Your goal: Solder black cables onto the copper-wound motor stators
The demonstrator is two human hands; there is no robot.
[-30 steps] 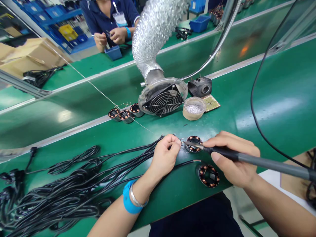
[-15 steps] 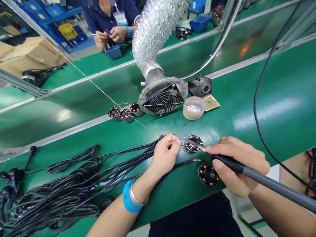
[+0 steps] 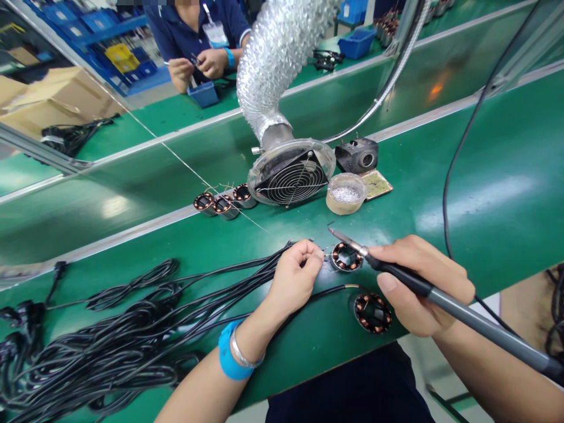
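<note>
My right hand (image 3: 425, 285) is closed round the dark handle of a soldering iron (image 3: 409, 279), whose tip points up and left, above a motor stator (image 3: 346, 257) with copper windings. Just left of that stator, my left hand (image 3: 299, 267) pinches a thin wire (image 3: 326, 254) that runs toward it; the fingertips hide where it is gripped. Several black power cords (image 3: 247, 273) lead from under the left hand to a tangled heap at the left. A second stator (image 3: 372, 312) lies nearer my body, with a cord's stripped end (image 3: 351, 286) beside it.
Behind the hands hangs a fume extractor (image 3: 294, 176) on a silver duct (image 3: 268, 64). Right of it are a round tub (image 3: 346, 194) of shiny bits, a sponge tray (image 3: 378, 183) and an iron holder (image 3: 358, 154). More stators (image 3: 224, 205) stand at the left. A co-worker (image 3: 200, 41) sits opposite.
The soldering iron's tip has lifted off the stator's left edge and moved up and left. My right hand has shifted slightly with it. The left hand stays nearly still.
</note>
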